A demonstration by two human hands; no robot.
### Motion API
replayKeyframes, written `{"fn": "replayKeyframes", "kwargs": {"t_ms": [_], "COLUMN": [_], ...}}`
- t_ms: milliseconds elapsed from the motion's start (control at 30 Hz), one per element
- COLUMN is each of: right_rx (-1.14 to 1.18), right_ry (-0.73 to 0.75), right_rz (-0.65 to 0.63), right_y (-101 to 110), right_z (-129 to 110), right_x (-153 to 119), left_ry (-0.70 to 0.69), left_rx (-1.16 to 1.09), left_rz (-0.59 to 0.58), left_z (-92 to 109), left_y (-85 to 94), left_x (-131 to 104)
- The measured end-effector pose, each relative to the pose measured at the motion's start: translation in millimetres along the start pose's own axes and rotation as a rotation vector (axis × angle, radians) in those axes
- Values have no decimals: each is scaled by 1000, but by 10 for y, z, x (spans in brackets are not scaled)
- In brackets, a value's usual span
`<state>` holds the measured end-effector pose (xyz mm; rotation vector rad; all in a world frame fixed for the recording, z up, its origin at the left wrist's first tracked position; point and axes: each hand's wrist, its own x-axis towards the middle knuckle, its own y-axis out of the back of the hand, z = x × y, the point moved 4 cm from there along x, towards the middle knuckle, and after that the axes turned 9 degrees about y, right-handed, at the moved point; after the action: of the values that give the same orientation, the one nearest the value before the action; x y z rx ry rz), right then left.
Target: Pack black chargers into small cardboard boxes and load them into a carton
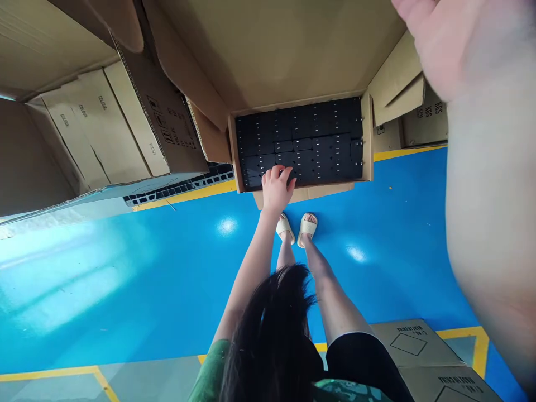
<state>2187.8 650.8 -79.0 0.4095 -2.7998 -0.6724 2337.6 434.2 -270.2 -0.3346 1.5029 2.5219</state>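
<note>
My left hand reaches down to the near edge of a cardboard box. Its fingers are bent over the black panels packed inside, with a gap between index finger and thumb; no piece shows lifted in it. Rows of small pale marks run across these dark panels, and notches show along their joins. Close to the camera at the upper right, my right hand is raised, its fingers mostly cut off by the frame edge. Nothing held by it can be seen.
Large opened cartons with tall flaps stand at the left, beside a black plastic pallet. A broad cardboard flap rises behind the box. Printed cartons lie at the lower right. The floor is blue with yellow lines.
</note>
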Motion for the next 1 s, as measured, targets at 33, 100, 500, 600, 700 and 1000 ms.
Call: {"fn": "replayKeyframes", "kwargs": {"t_ms": [33,100,500,600,700,1000], "right_rx": [-76,-211,-806,-828,-881,-830], "right_ry": [24,16,153,158,104,58], "right_rz": [36,26,-669,-690,-667,-565], "right_y": [-91,-442,-1574,-1571,-1618,-1674], "right_z": [43,202,1045,1015,1012,1038], "right_x": [-56,-318,-1287,-1269,-1267,-1386], "left_ry": [-3,2,-311,-268,-224,-54], "left_rx": [25,65,174,140,112,16], "left_rz": [-13,-35,-108,-39,46,109], "left_z": [27,38,-156,-190,-196,-173], "left_y": [-1,19,-80,-204,-273,-374], "left_x": [52,135,-217,-292,-357,-469]}}
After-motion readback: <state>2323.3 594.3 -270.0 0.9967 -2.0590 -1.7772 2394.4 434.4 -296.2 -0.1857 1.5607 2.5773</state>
